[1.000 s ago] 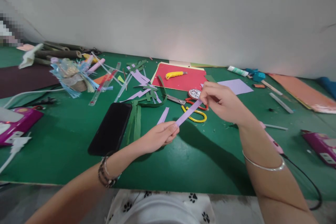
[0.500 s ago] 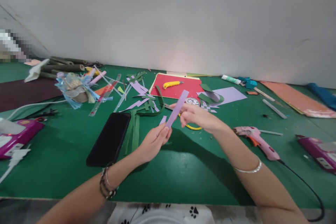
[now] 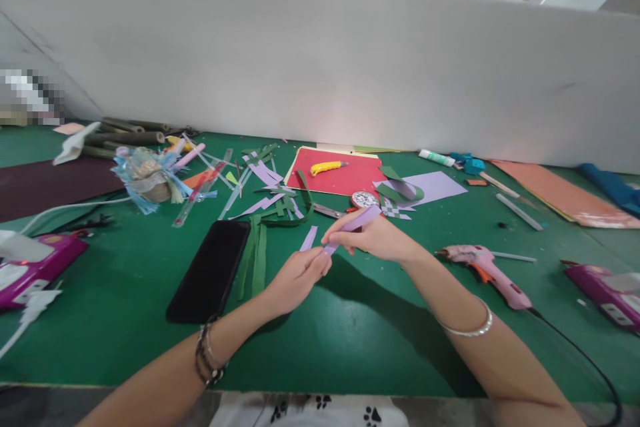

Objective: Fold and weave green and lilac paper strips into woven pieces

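Both my hands hold one lilac paper strip (image 3: 361, 219) above the green table (image 3: 350, 340). My left hand (image 3: 299, 275) pinches its near end between thumb and fingers. My right hand (image 3: 373, 237) is closed round the strip's middle, and the far end sticks out past the fingers. A black phone (image 3: 210, 271) lies just left of my left hand. Loose green paper strips (image 3: 255, 250) lie beside the phone, and scissors (image 3: 330, 211) lie behind my right hand, mostly hidden by it.
A red sheet (image 3: 345, 172) carries a yellow utility knife (image 3: 326, 166). A lilac sheet (image 3: 434, 185) and a pink glue gun (image 3: 485, 265) with its cord lie to the right. Magenta boxes (image 3: 35, 264) sit at both sides. A white partition (image 3: 320, 67) backs the table; a person sits beyond it.
My right hand let go of the strip's far end, slid toward my left hand and closed round its middle. The strip dropped lower and flatter. The camera tilted up.
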Motion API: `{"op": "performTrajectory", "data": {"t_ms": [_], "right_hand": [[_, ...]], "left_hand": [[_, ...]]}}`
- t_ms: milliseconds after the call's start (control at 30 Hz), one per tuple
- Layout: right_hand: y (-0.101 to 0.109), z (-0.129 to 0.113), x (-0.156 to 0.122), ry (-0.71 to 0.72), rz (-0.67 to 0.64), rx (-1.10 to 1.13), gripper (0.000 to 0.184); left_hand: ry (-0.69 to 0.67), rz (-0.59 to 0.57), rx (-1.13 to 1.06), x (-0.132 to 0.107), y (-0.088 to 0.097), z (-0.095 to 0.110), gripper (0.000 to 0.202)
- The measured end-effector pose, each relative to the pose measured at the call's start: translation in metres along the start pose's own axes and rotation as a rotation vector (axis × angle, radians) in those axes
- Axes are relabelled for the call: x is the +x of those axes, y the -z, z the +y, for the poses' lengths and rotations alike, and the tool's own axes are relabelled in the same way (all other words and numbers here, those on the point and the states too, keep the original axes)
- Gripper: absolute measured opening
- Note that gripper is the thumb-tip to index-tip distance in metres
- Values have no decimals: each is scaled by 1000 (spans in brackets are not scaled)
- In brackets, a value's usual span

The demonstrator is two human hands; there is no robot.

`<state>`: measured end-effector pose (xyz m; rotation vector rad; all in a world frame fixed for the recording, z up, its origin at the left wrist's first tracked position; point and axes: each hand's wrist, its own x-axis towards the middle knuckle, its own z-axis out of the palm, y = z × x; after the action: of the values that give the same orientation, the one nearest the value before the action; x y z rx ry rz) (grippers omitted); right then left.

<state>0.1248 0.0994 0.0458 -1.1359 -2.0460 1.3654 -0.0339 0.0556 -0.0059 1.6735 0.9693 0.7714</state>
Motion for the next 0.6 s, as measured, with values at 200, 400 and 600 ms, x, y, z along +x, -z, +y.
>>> {"op": "performTrajectory", "data": {"t_ms": [200, 400, 600], "right_hand": [[14, -7, -8, -39, 31, -37, 16], [25, -12, -14, -19, 31, -135, 18], [42, -17, -24, 18, 1, -288, 25]], "left_hand": [[14, -70, -3, 0, 1, -1, 37], [14, -104, -36, 0, 0, -2, 37], [0, -148, 13, 0, 5, 0, 36]]}}
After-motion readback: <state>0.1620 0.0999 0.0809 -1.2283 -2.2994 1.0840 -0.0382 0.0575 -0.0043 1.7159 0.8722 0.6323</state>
